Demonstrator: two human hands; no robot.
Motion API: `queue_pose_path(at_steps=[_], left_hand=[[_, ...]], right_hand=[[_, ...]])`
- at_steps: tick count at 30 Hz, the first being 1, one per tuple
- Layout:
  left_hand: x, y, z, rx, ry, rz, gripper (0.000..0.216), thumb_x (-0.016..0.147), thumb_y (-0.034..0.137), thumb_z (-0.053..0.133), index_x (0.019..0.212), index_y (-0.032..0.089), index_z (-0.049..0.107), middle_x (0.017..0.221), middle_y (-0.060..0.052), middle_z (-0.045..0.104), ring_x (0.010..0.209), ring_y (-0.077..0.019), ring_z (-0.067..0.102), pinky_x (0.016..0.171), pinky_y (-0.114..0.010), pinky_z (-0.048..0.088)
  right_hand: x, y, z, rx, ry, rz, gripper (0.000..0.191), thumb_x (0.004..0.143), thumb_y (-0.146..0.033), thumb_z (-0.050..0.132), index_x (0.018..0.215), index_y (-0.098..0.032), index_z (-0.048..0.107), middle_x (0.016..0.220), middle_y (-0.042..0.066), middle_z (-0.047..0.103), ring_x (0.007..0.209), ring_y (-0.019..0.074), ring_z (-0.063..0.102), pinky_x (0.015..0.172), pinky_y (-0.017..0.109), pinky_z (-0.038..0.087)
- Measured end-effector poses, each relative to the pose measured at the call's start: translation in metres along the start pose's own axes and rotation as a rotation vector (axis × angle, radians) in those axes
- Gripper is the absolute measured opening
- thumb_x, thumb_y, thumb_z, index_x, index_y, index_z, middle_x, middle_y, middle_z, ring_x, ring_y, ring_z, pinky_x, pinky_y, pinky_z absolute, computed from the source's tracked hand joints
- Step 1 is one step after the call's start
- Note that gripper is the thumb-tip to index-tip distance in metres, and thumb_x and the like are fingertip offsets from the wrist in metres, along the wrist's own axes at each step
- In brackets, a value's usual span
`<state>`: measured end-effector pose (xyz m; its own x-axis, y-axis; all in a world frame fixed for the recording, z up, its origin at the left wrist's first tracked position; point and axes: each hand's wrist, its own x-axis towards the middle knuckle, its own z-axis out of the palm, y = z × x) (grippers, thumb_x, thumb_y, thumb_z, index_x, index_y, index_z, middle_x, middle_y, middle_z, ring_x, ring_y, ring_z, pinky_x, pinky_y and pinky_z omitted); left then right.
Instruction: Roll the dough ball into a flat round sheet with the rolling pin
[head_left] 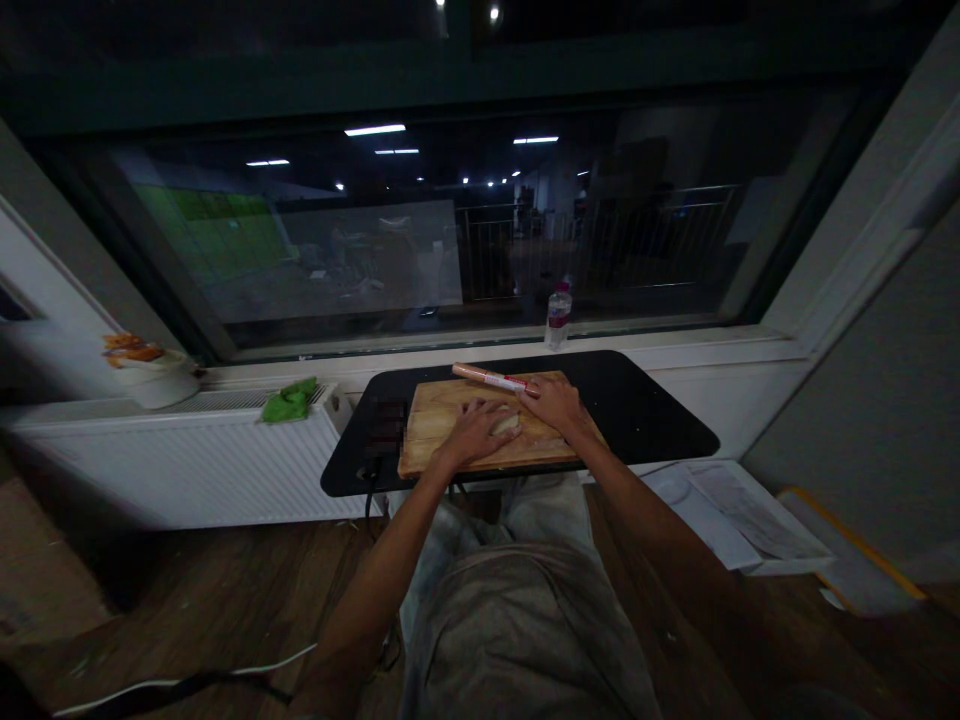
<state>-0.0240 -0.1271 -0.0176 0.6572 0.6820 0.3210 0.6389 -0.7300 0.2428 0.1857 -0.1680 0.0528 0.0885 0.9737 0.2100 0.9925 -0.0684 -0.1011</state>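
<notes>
A wooden cutting board (pixel 433 420) lies on a black tabletop. My left hand (pixel 475 432) rests on it with the fingers stretched out. A small pale lump of dough (pixel 507 424) sits at the thumb side of that hand, touching or just beside it. Across the board's far edge lies a wooden rolling pin (pixel 487 378) with a red and white label. At its right end, my right hand (pixel 556 404) has its fingers closed on the pin. Whitish smears mark the board near both hands.
The black table (pixel 652 410) stands against a window sill bearing a water bottle (pixel 558 316). To the left, a radiator (pixel 180 470) carries a green cloth (pixel 289 400) and a white container (pixel 156 380). A white box (pixel 780 560) is on the right; cables (pixel 180 680) cross the floor.
</notes>
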Motion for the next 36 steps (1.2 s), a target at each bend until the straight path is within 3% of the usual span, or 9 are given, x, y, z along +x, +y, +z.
queue_pose_path(at_steps=[11, 16, 22, 27, 31, 36], left_hand=[[0.008, 0.006, 0.001, -0.022, 0.004, -0.009, 0.043, 0.113, 0.057, 0.062, 0.143, 0.033, 0.080, 0.154, -0.008, 0.070, 0.135, -0.0367, 0.059, 0.120, -0.058, 0.046], [0.004, 0.007, 0.002, 0.012, 0.035, 0.004, 0.046, 0.112, 0.058, 0.061, 0.149, 0.034, 0.076, 0.161, -0.009, 0.065, 0.144, -0.0386, 0.056, 0.124, -0.063, 0.045], [-0.004, -0.003, -0.004, -0.047, 0.010, 0.043, 0.047, 0.108, 0.047, 0.070, 0.152, 0.031, 0.073, 0.164, -0.009, 0.063, 0.149, -0.0346, 0.055, 0.130, -0.057, 0.043], [-0.015, -0.018, -0.011, -0.086, 0.052, -0.032, 0.054, 0.103, 0.053, 0.078, 0.149, 0.027, 0.074, 0.151, -0.013, 0.067, 0.146, -0.0350, 0.056, 0.129, -0.055, 0.045], [-0.017, -0.027, -0.006, -0.142, 0.081, -0.071, 0.058, 0.098, 0.050, 0.085, 0.147, 0.023, 0.074, 0.145, -0.013, 0.070, 0.141, -0.0342, 0.060, 0.126, -0.051, 0.049], [-0.017, -0.028, 0.000, -0.180, 0.127, -0.100, 0.060, 0.098, 0.048, 0.086, 0.149, 0.020, 0.072, 0.145, -0.013, 0.073, 0.142, -0.0341, 0.062, 0.126, -0.048, 0.050]], right_hand=[[0.009, 0.007, 0.017, 0.002, 0.036, 0.029, 0.053, 0.116, -0.058, 0.050, 0.148, -0.026, 0.079, 0.134, 0.013, 0.085, 0.123, 0.0293, 0.079, 0.105, 0.035, 0.057], [0.016, 0.011, 0.029, 0.019, 0.080, 0.036, 0.054, 0.115, -0.062, 0.048, 0.145, -0.030, 0.080, 0.134, 0.012, 0.085, 0.127, 0.0308, 0.078, 0.105, 0.036, 0.057], [0.014, 0.012, 0.026, 0.022, 0.049, 0.021, 0.054, 0.116, -0.061, 0.049, 0.146, -0.027, 0.079, 0.132, 0.013, 0.085, 0.127, 0.0295, 0.078, 0.107, 0.035, 0.056], [0.015, 0.011, 0.025, 0.023, 0.038, 0.064, 0.053, 0.115, -0.060, 0.052, 0.148, -0.027, 0.077, 0.130, 0.012, 0.086, 0.123, 0.0296, 0.080, 0.105, 0.036, 0.057], [0.016, 0.011, 0.026, 0.024, 0.044, 0.047, 0.051, 0.115, -0.060, 0.051, 0.142, -0.028, 0.081, 0.132, 0.012, 0.085, 0.127, 0.0304, 0.078, 0.107, 0.035, 0.057], [0.015, 0.011, 0.027, 0.016, 0.050, 0.047, 0.053, 0.116, -0.060, 0.051, 0.149, -0.029, 0.078, 0.131, 0.014, 0.086, 0.125, 0.0303, 0.079, 0.105, 0.034, 0.057]])
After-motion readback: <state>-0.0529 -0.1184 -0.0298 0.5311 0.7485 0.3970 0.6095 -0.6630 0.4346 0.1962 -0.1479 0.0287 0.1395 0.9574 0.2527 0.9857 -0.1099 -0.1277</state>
